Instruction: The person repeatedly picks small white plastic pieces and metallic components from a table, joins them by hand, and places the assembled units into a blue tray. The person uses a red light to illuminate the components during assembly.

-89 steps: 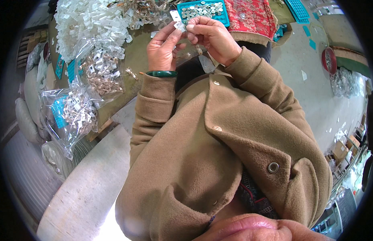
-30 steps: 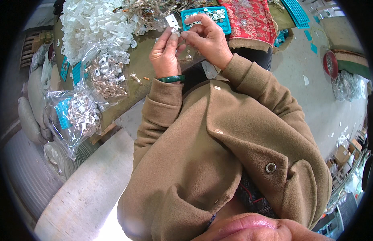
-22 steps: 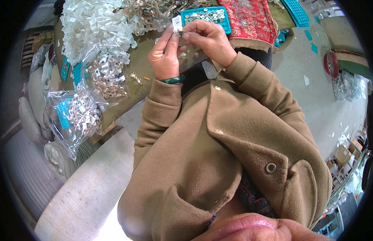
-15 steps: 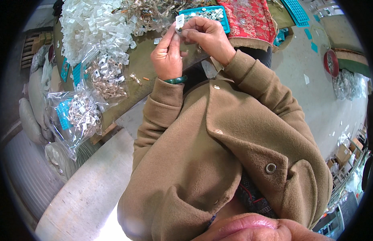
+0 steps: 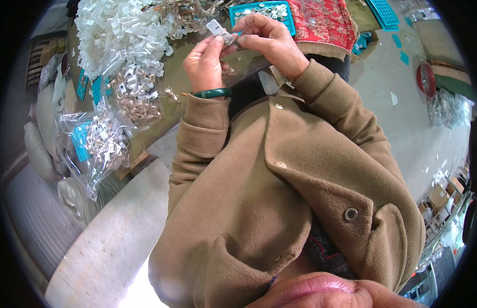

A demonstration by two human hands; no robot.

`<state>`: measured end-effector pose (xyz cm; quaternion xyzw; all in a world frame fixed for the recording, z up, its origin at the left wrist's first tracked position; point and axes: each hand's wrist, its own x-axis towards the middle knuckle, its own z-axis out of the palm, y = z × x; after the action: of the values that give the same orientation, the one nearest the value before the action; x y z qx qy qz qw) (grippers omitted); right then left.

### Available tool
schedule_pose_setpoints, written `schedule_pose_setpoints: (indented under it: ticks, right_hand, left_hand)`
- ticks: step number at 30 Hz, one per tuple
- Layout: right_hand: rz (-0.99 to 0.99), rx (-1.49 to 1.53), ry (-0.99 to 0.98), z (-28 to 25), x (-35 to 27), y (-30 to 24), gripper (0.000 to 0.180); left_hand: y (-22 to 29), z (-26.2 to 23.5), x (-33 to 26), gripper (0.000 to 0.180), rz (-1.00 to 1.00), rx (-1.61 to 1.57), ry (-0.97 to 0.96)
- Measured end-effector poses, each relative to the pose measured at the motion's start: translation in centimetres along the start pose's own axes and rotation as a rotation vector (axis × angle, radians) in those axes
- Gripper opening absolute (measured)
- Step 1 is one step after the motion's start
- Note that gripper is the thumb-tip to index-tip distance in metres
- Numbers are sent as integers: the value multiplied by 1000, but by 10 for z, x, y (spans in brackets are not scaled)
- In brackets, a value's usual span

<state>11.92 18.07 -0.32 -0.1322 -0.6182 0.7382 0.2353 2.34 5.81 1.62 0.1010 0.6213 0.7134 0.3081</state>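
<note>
My left hand (image 5: 205,62), with a dark green bangle at its wrist, pinches a small white plastic piece (image 5: 214,27) by its lower end. The piece tilts up to the left and has a small dark slot near its top. Beside it, my right hand (image 5: 273,45) has thumb and forefinger pressed together close to the left fingertips. Something small and shiny sits between the two hands, too small to name. Behind the right hand lies a turquoise tray (image 5: 293,32) with many small round pale discs in it.
A heap of white plastic pieces (image 5: 120,31) covers the table's far left, next to a tangle of brownish cords (image 5: 189,14). Clear plastic bags (image 5: 106,146) of corded white pieces lie nearer. A red patterned cloth (image 5: 320,25) hangs at the right.
My left hand has shifted left and a little nearer, and the white piece has gone from upright to leaning left. My right hand stays near it, its fingers still pinched.
</note>
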Motion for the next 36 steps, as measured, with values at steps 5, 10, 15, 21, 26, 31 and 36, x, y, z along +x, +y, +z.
schedule_pose_setpoints:
  ticks: [5, 10, 15, 21, 26, 31, 36]
  right_hand:
    - [23, 150, -6, -3, 0, 2, 13]
    - [30, 317, -37, 0, 1, 7, 9]
    - [40, 300, -11, -1, -2, 6, 10]
    - [-86, -261, 51, -12, -18, 3, 11]
    - [-251, -717, 190, -38, -41, -3, 12]
    - [-309, -954, 400, -75, -19, -6, 11]
    - [-322, -1138, 343, -80, -2, 4, 13]
  left_hand:
    - [8, -6, 0, 24, -241, -205, 2]
    - [7, -11, 3, 23, -356, -455, -75]
    - [4, -19, 10, 21, -606, -800, -176]
    - [-7, -22, 14, 23, -692, -829, -170]
    - [-14, -12, 9, 23, -492, -471, -170]
    - [-20, 2, 6, 25, -369, -182, -234]
    - [-32, 14, 2, 20, -378, -86, -250]
